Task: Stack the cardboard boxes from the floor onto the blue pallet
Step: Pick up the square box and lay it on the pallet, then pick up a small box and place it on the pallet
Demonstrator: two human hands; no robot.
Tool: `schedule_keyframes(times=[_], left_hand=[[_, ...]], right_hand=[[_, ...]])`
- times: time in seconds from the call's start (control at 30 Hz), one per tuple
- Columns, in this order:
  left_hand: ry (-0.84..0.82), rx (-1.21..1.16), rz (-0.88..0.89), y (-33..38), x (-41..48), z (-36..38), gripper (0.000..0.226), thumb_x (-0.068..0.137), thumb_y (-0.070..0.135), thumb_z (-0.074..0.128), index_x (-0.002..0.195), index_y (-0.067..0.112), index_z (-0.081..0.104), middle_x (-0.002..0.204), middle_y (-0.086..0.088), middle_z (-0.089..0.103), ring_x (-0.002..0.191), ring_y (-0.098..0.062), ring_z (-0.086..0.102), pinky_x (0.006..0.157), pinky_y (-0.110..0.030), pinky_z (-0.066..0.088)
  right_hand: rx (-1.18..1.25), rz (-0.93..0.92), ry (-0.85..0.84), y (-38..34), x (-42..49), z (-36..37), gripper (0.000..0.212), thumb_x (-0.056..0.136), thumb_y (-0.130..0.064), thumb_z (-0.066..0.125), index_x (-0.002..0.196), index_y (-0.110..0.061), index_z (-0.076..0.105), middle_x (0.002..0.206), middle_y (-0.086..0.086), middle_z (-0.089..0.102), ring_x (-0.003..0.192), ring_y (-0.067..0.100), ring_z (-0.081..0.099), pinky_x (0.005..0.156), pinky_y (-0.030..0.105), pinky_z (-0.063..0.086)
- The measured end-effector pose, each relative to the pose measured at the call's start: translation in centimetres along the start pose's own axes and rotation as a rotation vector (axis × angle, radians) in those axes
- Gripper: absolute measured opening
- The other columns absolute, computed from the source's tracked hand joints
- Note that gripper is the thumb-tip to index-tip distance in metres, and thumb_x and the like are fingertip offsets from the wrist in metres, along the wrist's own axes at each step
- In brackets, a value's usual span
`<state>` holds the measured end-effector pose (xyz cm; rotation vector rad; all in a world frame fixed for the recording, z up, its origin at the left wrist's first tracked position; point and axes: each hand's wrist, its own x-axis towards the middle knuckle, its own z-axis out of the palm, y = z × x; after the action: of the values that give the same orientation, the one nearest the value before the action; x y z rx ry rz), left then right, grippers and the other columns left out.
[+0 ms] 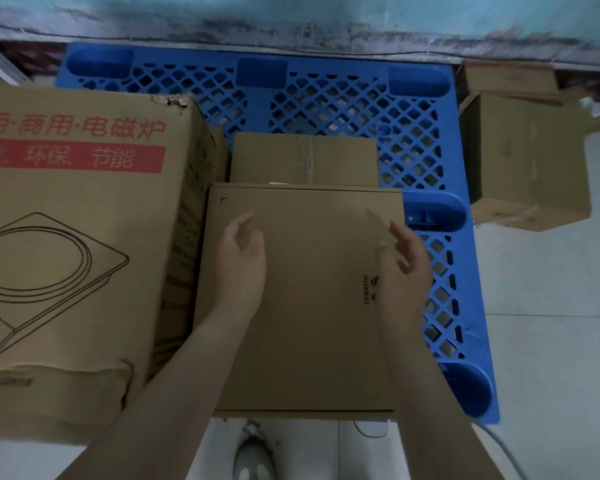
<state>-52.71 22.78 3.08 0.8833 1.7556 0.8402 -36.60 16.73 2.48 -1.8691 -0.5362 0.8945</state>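
Left hand: the left hand (240,258) hovers over the left part of the flat box's top, fingers spread and loosely curled, grasping nothing.
Right hand: the right hand (407,261) hovers over the right part of the same top, just beside the small printed logo, fingers apart and empty. Whether either palm touches the cardboard cannot be told.
Flat box: the flat box (309,306) lies on the near part of the blue pallet, top face up, its near edge at the pallet's front.
Small box: a small taped box (303,157) sits on the pallet directly behind the flat box and touching its far edge.
Large box: a large printed box (73,216), with red lettering, a red band and a line drawing of a cooktop, stands to the left, its side right against the flat box. Its far top corner is torn.
Blue pallet: the blue pallet (420,140) has an open lattice deck, bare along the far side and the right side.
Floor boxes: 2 more cardboard boxes (527,157) rest on the floor just to the right of the pallet, near the wall.
Floor: pale tiled floor (548,341) with a grey cable (499,445) curving across it.
Foot: 1 shoe (253,459) shows below the flat box's near edge.
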Motion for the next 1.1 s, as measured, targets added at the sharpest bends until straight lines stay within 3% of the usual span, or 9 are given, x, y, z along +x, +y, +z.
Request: schedule_keyframes(times=[0.07, 0.17, 0.23, 0.33, 0.47, 0.67, 0.9, 1.03, 1.1], left_hand=[[0.009, -0.043, 0.035, 2.0, -1.4, 0.1, 0.034, 0.1, 0.015, 0.044, 0.129, 0.025, 0.06, 0.13, 0.003, 0.06, 0.126, -0.021, 0.054, 0.107, -0.036, 0.043], [-0.009, -0.089, 0.097, 5.9, -4.4, 0.3, 0.031, 0.1, 0.023, 0.044, 0.123, 0.034, 0.062, 0.13, -0.011, 0.062, 0.126, -0.033, 0.053, 0.107, -0.05, 0.041], [-0.001, -0.114, 0.142, 9.0, -6.8, 0.2, 0.028, 0.101, 0.025, 0.046, 0.12, 0.035, 0.063, 0.126, 0.002, 0.064, 0.122, -0.021, 0.056, 0.109, -0.044, 0.043], [0.015, -0.164, 0.202, 14.0, -11.2, -0.3, 0.029, 0.101, 0.021, 0.046, 0.122, 0.031, 0.064, 0.121, 0.018, 0.064, 0.116, -0.001, 0.057, 0.107, -0.031, 0.044], [0.032, -0.259, 0.259, 21.5, -18.1, -0.8, 0.03, 0.1, 0.012, 0.048, 0.123, 0.02, 0.065, 0.124, 0.007, 0.066, 0.119, -0.009, 0.059, 0.105, -0.033, 0.046], [-0.096, -0.23, 0.415, 31.1, -30.9, -0.2, 0.028, 0.102, 0.016, 0.046, 0.123, 0.021, 0.064, 0.125, 0.013, 0.064, 0.12, -0.003, 0.057, 0.109, -0.038, 0.044], [-0.23, -0.272, 0.412, 39.4, -40.9, 2.7, 0.026, 0.102, 0.017, 0.045, 0.108, 0.03, 0.068, 0.12, 0.01, 0.065, 0.114, -0.004, 0.058, 0.105, -0.036, 0.045], [-0.388, -0.278, 0.462, 44.3, -44.1, 5.8, 0.024, 0.102, 0.02, 0.047, 0.108, 0.028, 0.069, 0.104, 0.016, 0.066, 0.087, 0.01, 0.06, 0.084, -0.02, 0.049], [-0.451, -0.291, 0.463, 46.3, -45.4, 7.7, 0.024, 0.1, 0.019, 0.049, 0.11, 0.024, 0.07, 0.098, 0.017, 0.065, 0.08, 0.011, 0.06, 0.082, -0.018, 0.05]], right_hand=[[0.033, -0.021, 0.004, -1.6, -1.3, 0.0, 0.03, 0.098, -0.037, 0.057, 0.124, -0.052, 0.058, 0.137, -0.019, 0.054, 0.126, 0.005, 0.051, 0.104, 0.036, 0.046], [0.129, -0.052, -0.009, -4.7, -2.9, -0.9, 0.03, 0.098, -0.036, 0.058, 0.125, -0.047, 0.06, 0.132, -0.023, 0.059, 0.119, -0.003, 0.054, 0.097, 0.027, 0.046], [0.224, -0.043, -0.015, -7.5, -3.8, -2.4, 0.027, 0.098, -0.031, 0.059, 0.122, -0.045, 0.062, 0.128, -0.022, 0.061, 0.116, -0.005, 0.056, 0.09, 0.018, 0.044], [0.363, -0.09, 0.041, -12.4, -5.3, -6.0, 0.026, 0.098, -0.02, 0.06, 0.116, -0.039, 0.065, 0.122, -0.018, 0.066, 0.11, -0.004, 0.059, 0.089, 0.018, 0.047], [0.449, -0.18, 0.06, -20.1, -8.1, -13.1, 0.027, 0.099, -0.01, 0.057, 0.12, -0.025, 0.065, 0.12, -0.009, 0.066, 0.095, -0.013, 0.06, 0.078, 0.005, 0.045], [0.447, -0.23, -0.111, -29.3, -14.2, -24.1, 0.027, 0.097, -0.013, 0.06, 0.12, -0.026, 0.065, 0.122, -0.011, 0.066, 0.094, -0.012, 0.061, 0.079, 0.009, 0.049], [0.406, -0.321, -0.02, -36.8, -17.7, -35.9, 0.024, 0.095, -0.013, 0.062, 0.116, -0.023, 0.068, 0.121, -0.01, 0.067, 0.109, 0.003, 0.061, 0.084, 0.013, 0.048], [0.372, -0.363, 0.099, -40.6, -17.1, -41.4, 0.024, 0.095, -0.006, 0.059, 0.11, -0.02, 0.071, 0.117, -0.005, 0.07, 0.108, 0.005, 0.064, 0.092, 0.025, 0.051], [0.372, -0.396, 0.161, -42.3, -16.6, -44.3, 0.024, 0.095, -0.006, 0.059, 0.106, -0.023, 0.071, 0.113, -0.007, 0.072, 0.109, 0.007, 0.065, 0.096, 0.029, 0.05]])
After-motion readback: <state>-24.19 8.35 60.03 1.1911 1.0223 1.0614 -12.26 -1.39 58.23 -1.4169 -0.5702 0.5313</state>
